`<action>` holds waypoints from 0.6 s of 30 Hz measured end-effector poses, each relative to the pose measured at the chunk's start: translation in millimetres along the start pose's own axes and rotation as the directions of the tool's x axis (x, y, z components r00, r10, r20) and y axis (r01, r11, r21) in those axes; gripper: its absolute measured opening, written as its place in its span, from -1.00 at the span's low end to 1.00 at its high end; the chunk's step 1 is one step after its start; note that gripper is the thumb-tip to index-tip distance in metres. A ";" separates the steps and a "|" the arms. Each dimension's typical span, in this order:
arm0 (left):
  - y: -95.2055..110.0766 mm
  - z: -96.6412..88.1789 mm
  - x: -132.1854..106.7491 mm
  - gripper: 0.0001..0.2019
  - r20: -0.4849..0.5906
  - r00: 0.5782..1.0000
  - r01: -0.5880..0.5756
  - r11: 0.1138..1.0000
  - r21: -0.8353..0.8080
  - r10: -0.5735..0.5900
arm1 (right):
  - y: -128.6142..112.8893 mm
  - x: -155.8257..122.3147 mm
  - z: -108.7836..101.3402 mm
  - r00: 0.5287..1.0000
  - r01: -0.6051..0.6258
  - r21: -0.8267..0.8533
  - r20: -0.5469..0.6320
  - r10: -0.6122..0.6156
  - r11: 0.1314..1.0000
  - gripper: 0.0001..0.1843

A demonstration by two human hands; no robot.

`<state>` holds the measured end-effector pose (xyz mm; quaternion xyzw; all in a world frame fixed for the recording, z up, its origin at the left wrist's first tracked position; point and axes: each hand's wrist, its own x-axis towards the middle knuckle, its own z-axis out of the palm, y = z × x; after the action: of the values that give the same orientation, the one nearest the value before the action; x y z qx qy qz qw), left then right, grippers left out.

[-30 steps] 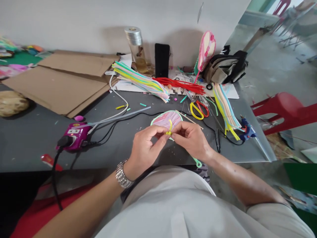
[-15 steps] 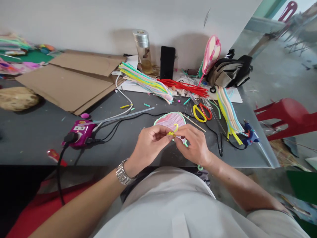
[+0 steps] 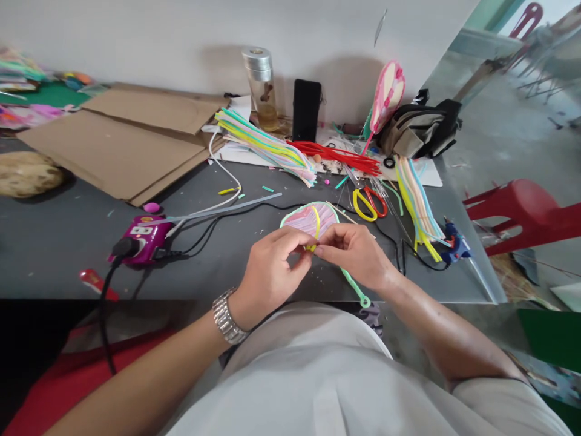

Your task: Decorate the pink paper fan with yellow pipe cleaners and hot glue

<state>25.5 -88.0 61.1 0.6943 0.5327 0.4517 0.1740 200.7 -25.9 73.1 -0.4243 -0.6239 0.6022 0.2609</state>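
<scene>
A small pink fan (image 3: 305, 218) with a green rim and a green handle lies at the near edge of the grey table (image 3: 68, 242). My left hand (image 3: 271, 274) and my right hand (image 3: 356, 254) meet just below the fan. Both pinch a short yellow strip (image 3: 314, 225) that curves up over the pink face. My left wrist wears a metal watch (image 3: 226, 319). The green handle (image 3: 355, 288) sticks out under my right hand.
Bundles of coloured strips (image 3: 267, 145), red strips (image 3: 338, 157), scissors (image 3: 368, 203), a blue glue gun (image 3: 455, 245), a purple power strip (image 3: 143, 238) with cables, cardboard sheets (image 3: 118, 142), a bottle (image 3: 261, 88), a phone (image 3: 306, 109), a finished fan (image 3: 385, 97) and a bag (image 3: 420, 127) crowd the table. A red chair (image 3: 526, 209) stands right.
The yellow strip has gone from a small curl to a longer arc over the fan. My right hand has shifted slightly, uncovering more of the green handle.
</scene>
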 end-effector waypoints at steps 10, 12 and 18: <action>-5.6 5.3 1.9 -0.78 0.032 0.988 0.152 0.988 -0.036 -0.151 | 4.0 8.5 1.4 0.993 -0.117 -0.027 -0.022 0.117 0.993 -0.80; -4.6 5.1 3.7 -0.78 0.019 0.983 0.183 0.981 -0.069 -0.182 | 2.5 9.5 1.7 0.992 -0.125 -0.008 -0.024 0.124 0.992 -0.79; -0.9 2.7 8.2 -0.82 0.044 0.963 0.269 0.950 -0.157 -0.266 | -1.0 8.7 2.1 0.998 -0.055 -0.010 -0.042 0.055 0.998 -0.83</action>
<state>27.4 -79.7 62.6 0.6042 0.5815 0.4579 0.2952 194.2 -19.5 72.2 -0.4552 -0.6099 0.5966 0.2547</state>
